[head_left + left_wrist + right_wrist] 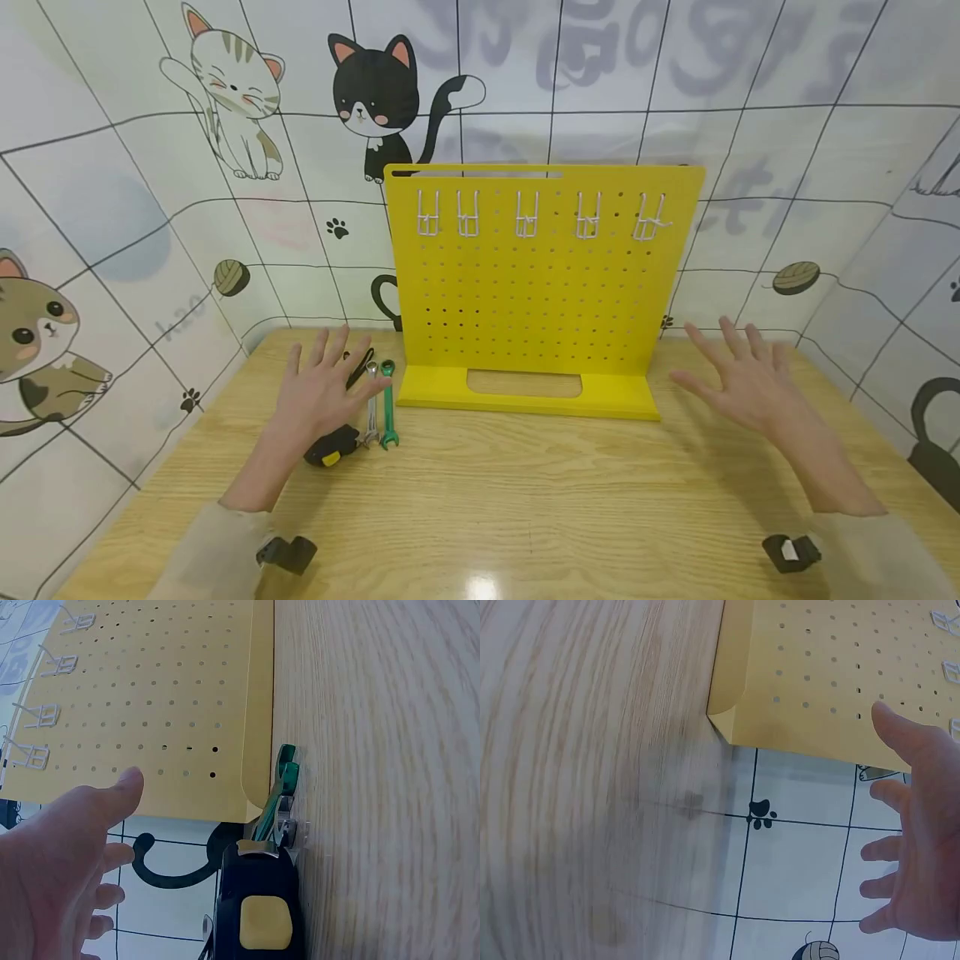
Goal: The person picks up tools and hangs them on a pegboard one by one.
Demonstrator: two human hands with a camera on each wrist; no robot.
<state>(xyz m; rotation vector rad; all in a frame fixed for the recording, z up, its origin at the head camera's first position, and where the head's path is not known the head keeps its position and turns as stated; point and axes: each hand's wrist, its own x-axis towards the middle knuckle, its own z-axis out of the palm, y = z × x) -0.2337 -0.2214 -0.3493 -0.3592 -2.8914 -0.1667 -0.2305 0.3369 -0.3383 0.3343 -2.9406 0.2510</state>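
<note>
My left hand (318,396), fingers spread, hovers over the tools at the left and holds nothing. Under and beside it lie a black tape measure with a yellow button (332,447), a silver wrench (372,408) and a green wrench (388,407). Part of a further dark tool (362,368) shows past the fingers; the hand hides the rest. My right hand (750,383), also spread and holding nothing, is raised to the right of the yellow pegboard (525,292). Several white wire hooks (527,215) hang in a row near the board's top.
The pegboard stands on a flat yellow base (435,389) with a slot, at the back of the wooden table (525,500). Behind and at both sides hangs a white gridded sheet (300,167) printed with cats. Each sleeve carries a small black camera, such as the left one (288,552).
</note>
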